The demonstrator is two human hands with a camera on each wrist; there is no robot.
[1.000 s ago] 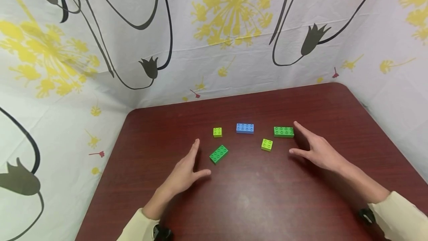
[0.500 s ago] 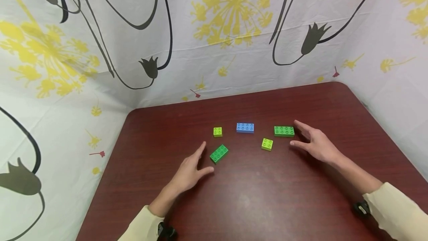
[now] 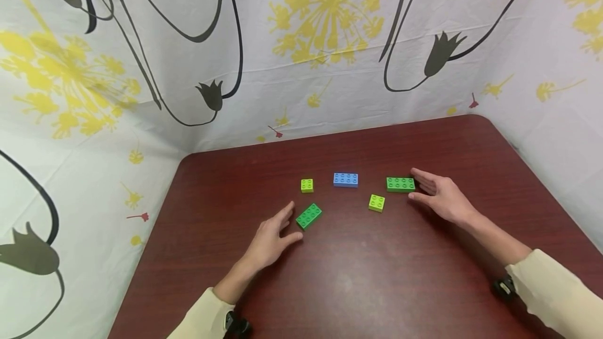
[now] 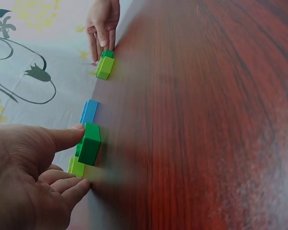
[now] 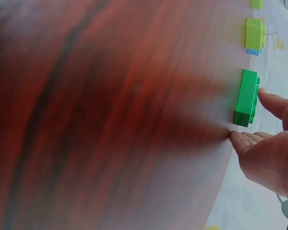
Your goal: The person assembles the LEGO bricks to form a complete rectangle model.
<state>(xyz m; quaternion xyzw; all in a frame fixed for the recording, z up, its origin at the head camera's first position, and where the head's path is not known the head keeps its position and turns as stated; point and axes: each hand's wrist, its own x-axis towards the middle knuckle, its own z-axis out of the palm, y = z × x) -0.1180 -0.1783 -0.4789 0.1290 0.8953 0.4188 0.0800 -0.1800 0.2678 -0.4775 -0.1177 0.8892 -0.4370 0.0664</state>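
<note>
Left hand [image 3: 270, 237] wide, beside angled green brick [image 3: 309, 216]; touch unclear. Right hand [image 3: 444, 199] wide, at right end of straight green brick [image 3: 400, 184]; touch unclear. Right wrist view: blue brick [image 3: 346, 180] mostly hidden behind right lime brick [image 3: 377, 203]. Left wrist view: left lime brick [image 3: 307, 185] partly covered. Head view shows all five uncovered on table [image 3: 348, 281]; green ones eight-studded.

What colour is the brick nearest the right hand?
Green brick; clearest in the head view.
</note>
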